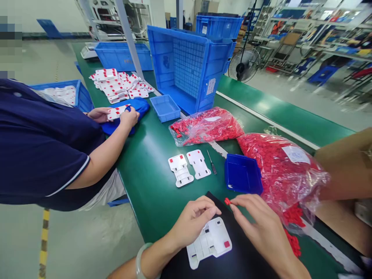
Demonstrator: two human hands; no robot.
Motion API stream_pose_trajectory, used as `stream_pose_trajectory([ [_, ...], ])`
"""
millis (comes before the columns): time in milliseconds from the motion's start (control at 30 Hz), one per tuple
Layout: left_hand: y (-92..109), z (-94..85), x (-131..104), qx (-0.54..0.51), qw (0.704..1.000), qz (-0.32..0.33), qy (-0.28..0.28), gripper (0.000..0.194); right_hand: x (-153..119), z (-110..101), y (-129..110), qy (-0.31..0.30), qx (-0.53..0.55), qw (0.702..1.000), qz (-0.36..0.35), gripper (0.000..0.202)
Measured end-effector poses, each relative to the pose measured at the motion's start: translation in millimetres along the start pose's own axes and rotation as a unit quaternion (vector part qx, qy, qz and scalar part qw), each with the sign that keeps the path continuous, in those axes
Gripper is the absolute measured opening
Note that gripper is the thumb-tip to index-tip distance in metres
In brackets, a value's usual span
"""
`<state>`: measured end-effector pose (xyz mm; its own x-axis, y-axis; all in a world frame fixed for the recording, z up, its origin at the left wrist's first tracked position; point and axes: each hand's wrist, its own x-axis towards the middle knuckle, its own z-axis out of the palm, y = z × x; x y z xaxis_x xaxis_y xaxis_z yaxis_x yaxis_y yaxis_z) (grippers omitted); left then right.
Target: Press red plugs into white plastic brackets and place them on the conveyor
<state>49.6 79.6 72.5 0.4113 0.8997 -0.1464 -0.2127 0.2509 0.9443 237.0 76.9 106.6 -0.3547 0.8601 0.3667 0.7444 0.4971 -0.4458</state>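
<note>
On a black mat (pixel 242 248) in front of me lies a white plastic plate (pixel 203 245) with dark slots and one red square pad at a corner. My left hand (pixel 193 221) lies over the plate's upper left edge, fingers curled and thumb across its top, gripping it. Just right of the plate, my right hand (pixel 258 224) pinches a small red plastic piece (pixel 227 201) between thumb and fingertips, apart from the plate. Two more white plates, the nearer one (pixel 180 170) and the farther one (pixel 198 164), lie beyond my hands beside a screwdriver (pixel 212 162).
A dark blue tray (pixel 243 173) and red-filled bags (pixel 279 166) (pixel 209 124) stand ahead and right. Loose red pieces (pixel 293 242) spill by my right arm. At left a co-worker (pixel 52 143) handles a plate near a pile (pixel 119 83). A blue crate (pixel 186 66) stands behind.
</note>
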Motion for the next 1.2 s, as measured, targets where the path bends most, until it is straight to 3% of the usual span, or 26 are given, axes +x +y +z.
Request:
stream_pose_trajectory([
  [133, -9, 6.5, 6, -0.134, 0.990, -0.048, 0.011, 0.035, 15, 13, 2, -0.044, 0.012, 0.999, 0.005, 0.008],
  [300, -18, -0.7, 13, -0.230, 0.968, -0.098, 0.025, 0.037, 7, 30, -4, 0.005, -0.011, 1.000, 0.002, 0.008],
  [467, -18, -6.7, 13, -0.245, 0.964, -0.102, 0.032, 0.035, 5, 24, -10, -0.014, 0.036, 0.999, -0.012, 0.013],
  [633, -15, -8.2, 10, -0.222, 0.971, -0.091, -0.014, 0.035, 10, 7, -12, -0.079, 0.081, 0.994, 0.008, 0.018],
  [933, -12, -5.7, 7, -0.116, 0.989, -0.070, -0.056, 0.033, 12, -8, -8, -0.155, 0.055, 0.986, 0.018, 0.004],
  [1033, -12, -4.9, 7, -0.101, 0.992, -0.072, -0.040, 0.031, 18, -11, 16, -0.160, 0.007, 0.987, 0.026, 0.004],
  [1200, -14, -6.2, 6, -0.068, 0.994, -0.079, -0.020, 0.030, 35, -7, 96, -0.123, -0.208, 0.969, 0.055, 0.015],
])
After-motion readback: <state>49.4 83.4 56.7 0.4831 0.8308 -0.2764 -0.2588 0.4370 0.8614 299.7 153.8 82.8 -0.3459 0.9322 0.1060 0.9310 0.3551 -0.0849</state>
